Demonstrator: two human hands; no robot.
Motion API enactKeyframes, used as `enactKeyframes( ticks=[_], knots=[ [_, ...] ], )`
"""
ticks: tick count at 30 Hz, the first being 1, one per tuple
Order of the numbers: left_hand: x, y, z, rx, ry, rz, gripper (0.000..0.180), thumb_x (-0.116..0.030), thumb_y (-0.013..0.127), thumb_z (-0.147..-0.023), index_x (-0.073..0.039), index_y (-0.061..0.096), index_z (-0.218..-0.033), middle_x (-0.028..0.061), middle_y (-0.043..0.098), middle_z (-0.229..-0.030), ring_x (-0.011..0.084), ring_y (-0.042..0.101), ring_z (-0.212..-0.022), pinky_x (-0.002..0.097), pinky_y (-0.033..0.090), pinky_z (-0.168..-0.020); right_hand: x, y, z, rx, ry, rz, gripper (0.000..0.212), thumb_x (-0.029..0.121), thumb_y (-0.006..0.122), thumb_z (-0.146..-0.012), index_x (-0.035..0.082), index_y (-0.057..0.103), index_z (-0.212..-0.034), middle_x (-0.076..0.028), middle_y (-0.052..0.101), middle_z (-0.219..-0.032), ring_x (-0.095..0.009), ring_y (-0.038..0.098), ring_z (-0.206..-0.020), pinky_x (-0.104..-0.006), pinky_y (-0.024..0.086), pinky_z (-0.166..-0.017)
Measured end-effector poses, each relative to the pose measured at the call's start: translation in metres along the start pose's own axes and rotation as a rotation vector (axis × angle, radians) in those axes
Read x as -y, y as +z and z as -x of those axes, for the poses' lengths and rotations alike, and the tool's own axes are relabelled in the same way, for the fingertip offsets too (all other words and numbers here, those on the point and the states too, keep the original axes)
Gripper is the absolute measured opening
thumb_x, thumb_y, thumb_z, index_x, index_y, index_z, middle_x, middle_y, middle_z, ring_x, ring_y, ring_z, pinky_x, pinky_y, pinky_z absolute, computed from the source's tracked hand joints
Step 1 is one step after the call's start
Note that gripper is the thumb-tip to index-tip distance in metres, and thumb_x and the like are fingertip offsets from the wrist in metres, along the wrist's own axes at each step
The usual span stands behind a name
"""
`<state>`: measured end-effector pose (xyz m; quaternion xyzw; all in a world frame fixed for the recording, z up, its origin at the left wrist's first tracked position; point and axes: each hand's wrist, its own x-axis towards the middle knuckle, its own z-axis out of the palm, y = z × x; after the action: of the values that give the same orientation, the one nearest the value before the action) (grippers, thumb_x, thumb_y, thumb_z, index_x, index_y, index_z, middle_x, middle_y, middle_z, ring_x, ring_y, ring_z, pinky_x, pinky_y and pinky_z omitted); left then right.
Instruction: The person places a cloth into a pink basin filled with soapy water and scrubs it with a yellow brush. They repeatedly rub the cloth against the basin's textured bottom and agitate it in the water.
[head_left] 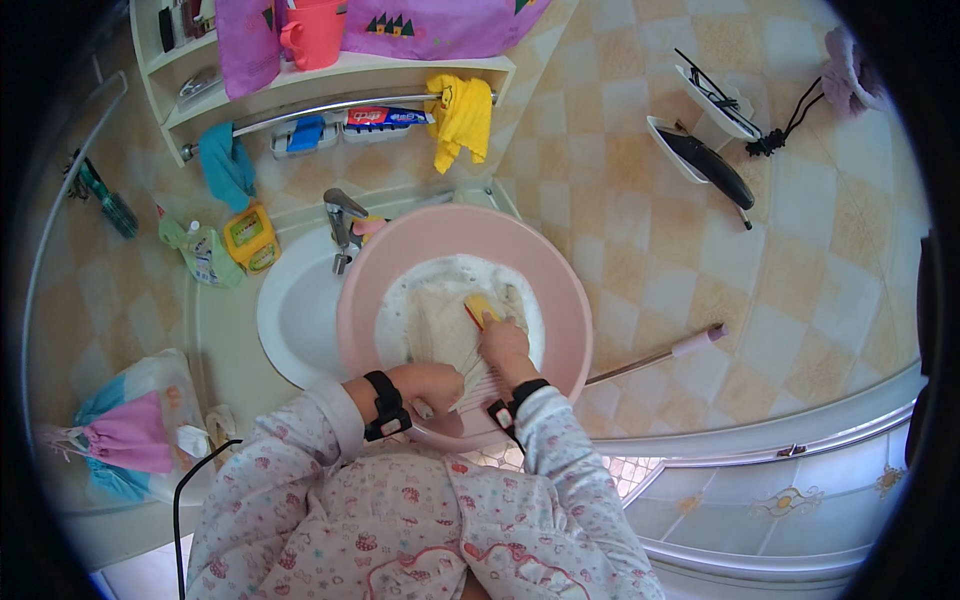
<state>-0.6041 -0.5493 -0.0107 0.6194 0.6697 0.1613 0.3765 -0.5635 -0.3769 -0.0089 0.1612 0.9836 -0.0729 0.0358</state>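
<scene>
Tiled bathroom, white sink (pixel 290 320) under shelf; pink basin (pixel 560 290) set on sink, suds inside. Left hand (pixel 432 385) closed on near edge of pale cloth (pixel 435 325), pinning it. Right hand (pixel 503 345) curled round yellow brush (pixel 482 307), just ahead. Scrubbing judged underway; steady pinning, firm strokes needed next.

Left hand (pixel 432 385) fingers under pale cloth (pixel 440 325).
</scene>
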Motion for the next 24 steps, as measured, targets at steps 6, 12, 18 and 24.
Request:
enactKeyframes(
  ticks=[6, 12, 18, 24],
  knots=[
    [0.027, -0.017, -0.016, -0.17, -0.199, -0.151, 0.055, -0.036, 0.069, -0.061, 0.007, 0.06, -0.094, 0.0259, 0.056, -0.103, 0.0353, 0.053, -0.097, 0.0389, 0.044, -0.078, -0.025, -0.036, 0.052, 0.353, 0.124, 0.019, 0.049, 0.024, 0.047, -0.084, 0.017, 0.042, -0.132, -0.023, 0.063, -0.091, -0.037, 0.062, -0.083, -0.0452, 0.05, -0.073],
    [0.031, -0.005, -0.051, 0.03, -0.516, -0.164, 0.124, -0.079, 0.049, -0.064, 0.014, 0.008, -0.136, 0.033, 0.0, -0.144, 0.0445, 0.002, -0.135, 0.0445, 0.013, -0.109, 0.006, -0.025, 0.06, 0.22, 0.011, -0.111, 0.043, 0.032, 0.043, -0.088, 0.025, 0.047, -0.13, -0.024, 0.061, -0.084, -0.037, 0.062, -0.077, -0.0454, 0.05, -0.069],
    [0.032, 0.002, -0.055, 0.067, -0.501, -0.147, 0.133, -0.083, 0.05, -0.06, 0.009, -0.003, -0.14, 0.0279, -0.008, -0.147, 0.041, -0.008, -0.136, 0.0464, 0.005, -0.11, -0.009, -0.013, 0.037, 0.078, 0.147, -0.02, 0.043, 0.033, 0.048, -0.086, 0.021, 0.05, -0.128, -0.022, 0.062, -0.083, -0.036, 0.063, -0.074, -0.0448, 0.051, -0.066],
    [0.029, -0.002, -0.054, 0.072, -0.499, -0.153, 0.131, -0.083, 0.049, -0.061, 0.008, -0.001, -0.14, 0.0269, -0.007, -0.147, 0.0404, -0.008, -0.137, 0.0462, 0.004, -0.11, -0.011, -0.044, 0.084, 0.231, 0.077, -0.095, 0.041, 0.031, 0.046, -0.087, 0.02, 0.051, -0.126, -0.025, 0.061, -0.092, -0.037, 0.062, -0.079, -0.046, 0.051, -0.068]
  ],
)
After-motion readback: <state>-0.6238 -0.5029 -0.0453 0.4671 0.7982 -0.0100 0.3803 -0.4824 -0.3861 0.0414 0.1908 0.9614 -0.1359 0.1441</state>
